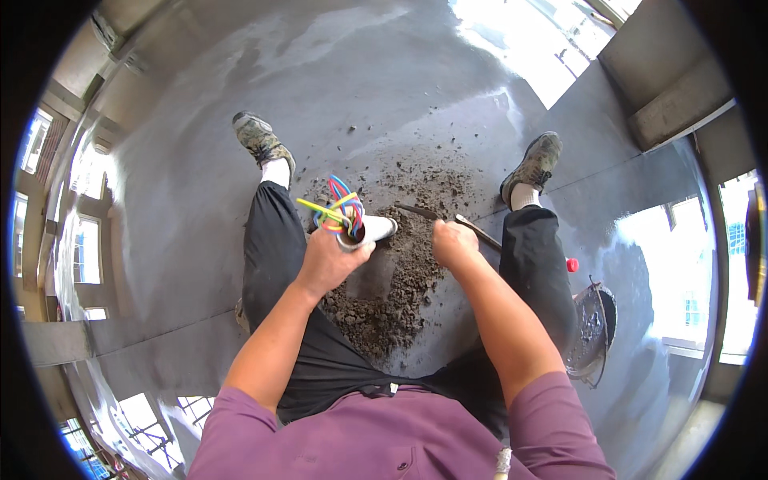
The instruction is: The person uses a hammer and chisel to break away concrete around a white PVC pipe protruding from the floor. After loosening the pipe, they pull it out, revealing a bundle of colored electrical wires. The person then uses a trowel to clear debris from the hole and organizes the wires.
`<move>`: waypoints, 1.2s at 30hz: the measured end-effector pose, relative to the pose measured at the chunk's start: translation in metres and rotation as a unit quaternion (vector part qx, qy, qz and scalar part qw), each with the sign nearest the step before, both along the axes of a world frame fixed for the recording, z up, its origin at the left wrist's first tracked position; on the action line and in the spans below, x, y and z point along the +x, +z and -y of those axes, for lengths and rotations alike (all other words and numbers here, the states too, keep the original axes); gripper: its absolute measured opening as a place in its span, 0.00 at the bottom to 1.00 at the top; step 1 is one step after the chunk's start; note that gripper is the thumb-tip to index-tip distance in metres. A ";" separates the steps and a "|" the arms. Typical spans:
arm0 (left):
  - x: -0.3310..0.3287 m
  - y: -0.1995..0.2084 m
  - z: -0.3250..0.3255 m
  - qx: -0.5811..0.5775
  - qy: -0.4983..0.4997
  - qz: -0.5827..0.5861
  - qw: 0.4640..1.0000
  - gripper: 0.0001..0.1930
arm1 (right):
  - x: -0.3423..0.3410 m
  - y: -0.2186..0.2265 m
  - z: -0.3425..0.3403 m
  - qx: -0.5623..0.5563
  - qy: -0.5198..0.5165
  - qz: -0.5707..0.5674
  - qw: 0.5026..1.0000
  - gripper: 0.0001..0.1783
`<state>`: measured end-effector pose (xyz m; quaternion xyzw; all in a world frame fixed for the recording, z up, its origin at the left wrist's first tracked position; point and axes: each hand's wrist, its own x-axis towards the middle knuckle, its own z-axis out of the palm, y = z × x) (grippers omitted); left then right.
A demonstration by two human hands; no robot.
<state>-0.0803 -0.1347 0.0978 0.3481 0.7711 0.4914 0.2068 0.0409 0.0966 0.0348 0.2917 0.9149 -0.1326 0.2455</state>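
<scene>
My left hand grips a white plastic pipe that rises from the concrete floor. Several coloured wires, blue, red, yellow and green, loop out of the pipe's mouth just above my fingers. My right hand is closed around the handle of a trowel, whose dark blade points left toward the pipe over a heap of damp grey mortar. The mortar lies spread on the floor between my legs and around the pipe's base.
I squat on a smooth grey concrete slab, one shoe at left and one at right. A round metal pan with mortar residue sits by my right knee, a small red cap beside it. Concrete ledges stand at upper right.
</scene>
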 end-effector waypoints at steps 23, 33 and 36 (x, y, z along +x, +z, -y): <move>0.011 -0.019 0.010 0.071 -0.053 -0.017 0.996 0.27 | -0.073 -0.016 -0.026 -0.007 0.165 0.104 0.981 0.13; 0.000 -0.013 0.008 0.056 -0.060 -0.008 0.997 0.31 | -0.054 -0.002 -0.043 -0.028 0.157 0.127 0.979 0.14; 0.003 -0.008 0.008 0.059 -0.048 0.054 0.996 0.29 | -0.055 -0.019 -0.030 -0.038 0.130 0.127 0.983 0.15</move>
